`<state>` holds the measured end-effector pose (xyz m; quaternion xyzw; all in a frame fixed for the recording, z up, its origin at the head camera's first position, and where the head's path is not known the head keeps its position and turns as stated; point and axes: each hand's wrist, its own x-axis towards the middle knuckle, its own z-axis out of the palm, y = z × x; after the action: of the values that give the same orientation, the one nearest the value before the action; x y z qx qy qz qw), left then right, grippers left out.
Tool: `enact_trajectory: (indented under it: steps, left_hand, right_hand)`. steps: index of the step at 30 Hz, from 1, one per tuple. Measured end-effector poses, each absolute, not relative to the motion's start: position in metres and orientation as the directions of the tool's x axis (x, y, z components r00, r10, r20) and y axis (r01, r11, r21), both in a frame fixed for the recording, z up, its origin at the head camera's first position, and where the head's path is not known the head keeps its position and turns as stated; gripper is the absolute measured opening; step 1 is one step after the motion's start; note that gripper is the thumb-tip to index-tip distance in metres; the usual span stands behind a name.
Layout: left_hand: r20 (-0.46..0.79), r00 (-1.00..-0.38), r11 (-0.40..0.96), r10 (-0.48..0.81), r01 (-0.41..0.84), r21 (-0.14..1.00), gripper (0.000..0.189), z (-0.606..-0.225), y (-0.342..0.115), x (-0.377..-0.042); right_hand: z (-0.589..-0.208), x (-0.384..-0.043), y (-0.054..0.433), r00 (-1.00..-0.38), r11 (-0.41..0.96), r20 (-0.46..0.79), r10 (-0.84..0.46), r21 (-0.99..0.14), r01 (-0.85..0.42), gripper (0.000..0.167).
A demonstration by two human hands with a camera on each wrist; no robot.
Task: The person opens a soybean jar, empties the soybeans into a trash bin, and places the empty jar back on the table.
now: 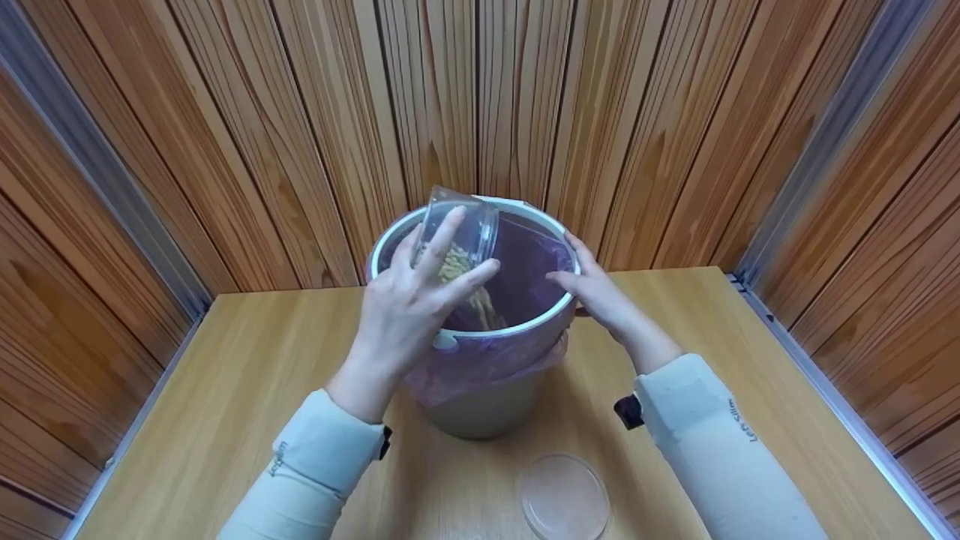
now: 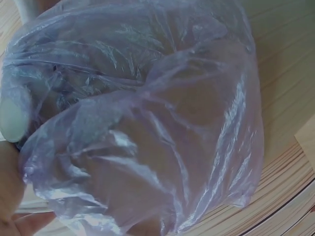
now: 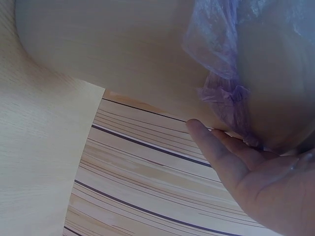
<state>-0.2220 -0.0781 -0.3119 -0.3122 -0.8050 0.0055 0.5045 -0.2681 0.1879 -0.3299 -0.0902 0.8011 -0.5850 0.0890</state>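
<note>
My left hand (image 1: 401,311) grips a clear plastic container (image 1: 477,225), tilted over the mouth of a waste bin (image 1: 484,416). Small pale, yellowish pieces (image 1: 454,264) lie in the container and spill down into the bin; their kind is not clear. A thin purple bin bag (image 1: 487,364) lines the bin and folds over its white rim. At the rim's right side, my right hand (image 1: 604,292) holds on, thumb inside and other fingers outside. The left wrist view shows mostly the crinkled bag; in the right wrist view, fingers lie against the bin's side.
A round clear lid (image 1: 565,496) lies flat on the wooden table (image 1: 277,375) in front of the bin. Wood-panelled walls (image 1: 517,97) stand behind and on both sides, with metal strips along the corners.
</note>
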Motion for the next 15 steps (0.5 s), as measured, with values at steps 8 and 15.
enact_trajectory:
  steps: [8, 15]
  left_hand:
    - [0.765, -0.285, 0.780, 0.577, 0.471, -0.413, 0.069, -0.3083, -0.0739, -0.2152]
    - [0.734, -0.311, 0.777, 0.604, 0.436, -0.455, 0.067, -0.3058, -0.0724, -0.2135]
  right_hand:
    - [-0.3306, -0.2680, 0.1876, -0.967, 0.308, -0.035, -0.253, -0.950, -0.046, 0.081]
    - [-0.3300, -0.2682, 0.1879, -0.965, 0.302, -0.020, -0.262, -0.951, -0.063, 0.080]
